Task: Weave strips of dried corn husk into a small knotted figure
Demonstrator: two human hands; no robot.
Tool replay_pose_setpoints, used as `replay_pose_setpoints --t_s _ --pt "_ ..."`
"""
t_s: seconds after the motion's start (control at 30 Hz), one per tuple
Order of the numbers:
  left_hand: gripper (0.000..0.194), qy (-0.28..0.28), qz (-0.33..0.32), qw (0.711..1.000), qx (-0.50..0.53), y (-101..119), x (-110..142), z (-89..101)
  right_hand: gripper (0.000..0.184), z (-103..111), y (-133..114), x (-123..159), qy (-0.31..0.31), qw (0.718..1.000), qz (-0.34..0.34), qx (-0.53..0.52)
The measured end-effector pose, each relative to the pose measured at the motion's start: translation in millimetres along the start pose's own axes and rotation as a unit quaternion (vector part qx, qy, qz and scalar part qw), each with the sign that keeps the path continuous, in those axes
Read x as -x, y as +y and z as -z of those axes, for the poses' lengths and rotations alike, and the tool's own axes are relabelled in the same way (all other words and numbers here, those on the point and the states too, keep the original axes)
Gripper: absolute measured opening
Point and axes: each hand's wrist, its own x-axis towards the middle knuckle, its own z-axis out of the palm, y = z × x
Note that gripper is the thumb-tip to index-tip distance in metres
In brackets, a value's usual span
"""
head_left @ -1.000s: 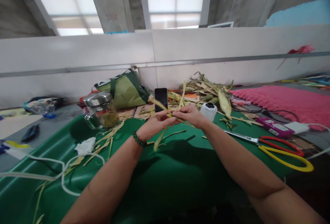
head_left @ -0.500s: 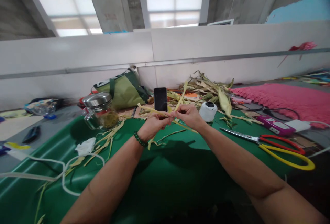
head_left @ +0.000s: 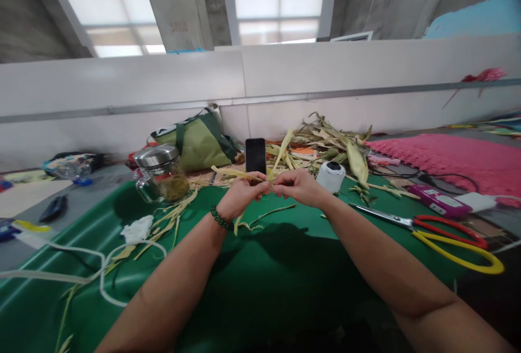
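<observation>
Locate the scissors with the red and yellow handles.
In the head view, the scissors lie on the green cloth at the right, beyond the right forearm and just in front of the purple device.

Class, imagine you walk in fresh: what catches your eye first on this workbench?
At the centre, the left hand and right hand pinch pale husk strips between them above the green cloth. Behind them lies a heap of dried husks, and to the right lie scissors with red and yellow handles.

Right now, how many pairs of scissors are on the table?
1. The scissors, with red and yellow handles, lie on the green cloth at the right, beyond the right hand. More could be hidden under the husk pile.
</observation>
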Motion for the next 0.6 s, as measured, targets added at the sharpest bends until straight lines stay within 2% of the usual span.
replay_pose_setpoints --t_s 0.07,0.2,0.4,0.5,0.6 --pt "0.03 0.007 0.009 1.0 -0.01 -1 -1 1.2 0.021 2 1 1 0.017 0.999 0.02 0.028" --pt "0.031 0.023 0.009 1.0 -0.01 0 -2 7.3 0.02 6 2 2 0.002 0.999 0.031 0.037" --pt "0.029 -0.01 0.063 0.997 0.051 1 -3 12.0 0.017 2 5 0 0.024 0.998 0.038 0.038" --pt "0.031 -0.028 0.045 0.996 0.075 0 -2 8.2 0.019 -2 3 -1 0.017 0.999 0.019 -0.019" --pt "0.031 -0.046 -0.003 0.999 0.028 0 1 3.2 0.028 -4 -1 0 -0.026 0.993 0.015 -0.112"
